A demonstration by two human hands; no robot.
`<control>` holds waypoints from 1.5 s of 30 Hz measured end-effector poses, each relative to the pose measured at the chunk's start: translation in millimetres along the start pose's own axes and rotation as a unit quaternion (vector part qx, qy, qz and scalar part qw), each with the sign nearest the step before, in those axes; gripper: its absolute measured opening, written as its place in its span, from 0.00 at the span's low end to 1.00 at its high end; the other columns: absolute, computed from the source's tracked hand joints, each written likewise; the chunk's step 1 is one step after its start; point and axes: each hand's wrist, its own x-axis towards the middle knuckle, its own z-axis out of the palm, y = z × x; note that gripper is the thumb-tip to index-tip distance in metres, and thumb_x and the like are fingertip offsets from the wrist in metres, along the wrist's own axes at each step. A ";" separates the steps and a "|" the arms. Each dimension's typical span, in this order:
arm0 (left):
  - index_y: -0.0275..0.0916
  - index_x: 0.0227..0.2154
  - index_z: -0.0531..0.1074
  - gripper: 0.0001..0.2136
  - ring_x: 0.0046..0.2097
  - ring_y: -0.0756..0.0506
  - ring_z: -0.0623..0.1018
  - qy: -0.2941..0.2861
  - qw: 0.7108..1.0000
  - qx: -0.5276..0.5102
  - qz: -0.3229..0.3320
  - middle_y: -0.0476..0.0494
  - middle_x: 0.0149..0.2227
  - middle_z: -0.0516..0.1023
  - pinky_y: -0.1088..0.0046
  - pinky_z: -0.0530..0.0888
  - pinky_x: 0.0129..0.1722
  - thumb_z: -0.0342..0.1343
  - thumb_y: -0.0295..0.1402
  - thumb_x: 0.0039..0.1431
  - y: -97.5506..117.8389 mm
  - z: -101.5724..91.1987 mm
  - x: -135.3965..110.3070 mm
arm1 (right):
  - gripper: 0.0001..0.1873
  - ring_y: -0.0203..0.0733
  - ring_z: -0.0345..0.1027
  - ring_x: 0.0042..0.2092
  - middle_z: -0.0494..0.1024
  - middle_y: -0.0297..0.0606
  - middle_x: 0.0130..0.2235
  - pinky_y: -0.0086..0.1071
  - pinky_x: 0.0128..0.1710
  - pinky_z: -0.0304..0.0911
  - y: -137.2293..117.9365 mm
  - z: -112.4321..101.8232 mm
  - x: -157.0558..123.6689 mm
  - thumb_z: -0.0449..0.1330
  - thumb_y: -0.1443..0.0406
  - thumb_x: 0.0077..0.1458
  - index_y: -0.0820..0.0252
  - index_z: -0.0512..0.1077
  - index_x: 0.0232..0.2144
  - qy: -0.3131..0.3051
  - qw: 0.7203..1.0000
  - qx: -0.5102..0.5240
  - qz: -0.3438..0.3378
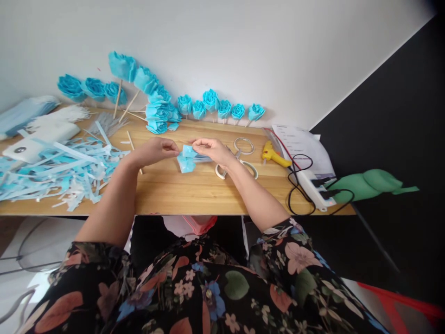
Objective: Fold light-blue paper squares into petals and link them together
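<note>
Over the middle of the wooden table (194,195), both my hands pinch a small folded piece of light blue paper (187,160). My left hand (156,150) grips its left side with closed fingers. My right hand (213,149) holds its right side, fingers pressed together. The paper hangs a little above the tabletop. A pair of scissors (239,160) with white handles lies just right of my right hand.
Several finished blue paper roses (156,99) on sticks lean against the wall at the back. A heap of blue and white paper strips (59,169) covers the left end. A yellow glue gun (274,155), a power strip (316,188) with black cables and papers sit at right.
</note>
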 end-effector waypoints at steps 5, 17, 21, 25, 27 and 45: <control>0.41 0.25 0.78 0.06 0.33 0.46 0.75 0.014 0.999 -0.042 0.006 0.49 0.25 0.77 0.74 0.68 0.35 0.64 0.37 0.49 7.5 4.9 -1.9 | 0.14 0.37 0.73 0.40 0.82 0.37 0.38 0.33 0.45 0.67 2.8 1.8 0.2 0.68 0.55 0.49 0.59 0.79 0.31 -0.021 1.000 -0.010 0.009; 0.41 0.25 0.79 0.19 0.34 0.44 0.80 -0.038 0.980 -0.195 0.013 0.43 0.28 0.81 0.66 0.76 0.40 0.64 0.54 0.49 8.2 22.5 2.2 | 0.19 0.36 0.70 0.37 0.79 0.32 0.33 0.31 0.42 0.68 -2.1 1.4 3.6 0.69 0.50 0.44 0.59 0.77 0.31 0.108 0.992 0.064 -0.016; 0.41 0.20 0.76 0.16 0.28 0.46 0.76 -0.032 0.984 -0.173 0.008 0.44 0.24 0.79 0.70 0.74 0.34 0.64 0.49 0.50 11.9 28.0 1.7 | 0.21 0.36 0.70 0.37 0.78 0.32 0.33 0.31 0.43 0.68 0.7 1.8 4.7 0.70 0.49 0.43 0.58 0.76 0.31 0.104 0.993 0.059 -0.013; 0.40 0.18 0.73 0.14 0.23 0.49 0.73 0.016 0.981 -0.190 -0.032 0.44 0.21 0.77 0.72 0.70 0.26 0.63 0.43 0.52 11.2 31.6 4.3 | 0.20 0.37 0.71 0.41 0.79 0.33 0.37 0.31 0.46 0.67 -2.0 0.0 4.7 0.68 0.48 0.46 0.57 0.76 0.34 0.129 0.988 0.069 -0.041; 0.39 0.19 0.73 0.13 0.22 0.50 0.71 0.058 0.975 -0.210 -0.046 0.45 0.20 0.77 0.73 0.68 0.25 0.63 0.40 0.53 10.0 32.0 6.3 | 0.20 0.36 0.70 0.42 0.79 0.33 0.38 0.31 0.46 0.67 -4.5 -2.7 4.7 0.67 0.48 0.48 0.56 0.76 0.35 0.152 0.984 0.065 -0.063; 0.37 0.21 0.71 0.14 0.25 0.50 0.74 0.134 0.955 -0.262 -0.025 0.47 0.21 0.77 0.75 0.69 0.28 0.64 0.44 0.47 9.0 33.8 8.0 | 0.19 0.33 0.67 0.30 0.79 0.29 0.30 0.29 0.36 0.62 -7.9 4.9 -0.1 0.67 0.59 0.50 0.58 0.71 0.44 0.087 0.981 -0.141 -0.098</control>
